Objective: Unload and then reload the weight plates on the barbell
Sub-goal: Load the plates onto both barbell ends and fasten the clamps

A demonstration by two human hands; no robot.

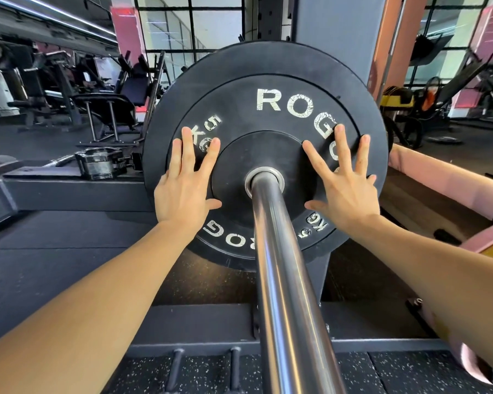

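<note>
A black 5 kg weight plate (264, 66) with white lettering sits upright on the steel barbell sleeve (279, 265), which runs from the plate's hub toward me. My left hand (182, 189) lies flat on the plate's face left of the hub, fingers spread. My right hand (345, 189) lies flat on the face right of the hub, fingers spread too. Neither hand curls around the rim. I cannot tell whether more plates stand behind this one.
A black barbell collar (101, 163) lies on a dark rack beam (69, 189) to the left. Gym benches and machines (103, 103) stand behind at left. A grey rack post (333, 32) rises behind the plate. Pink cloth (439, 177) shows at right. Speckled rubber flooring (410, 376) lies below.
</note>
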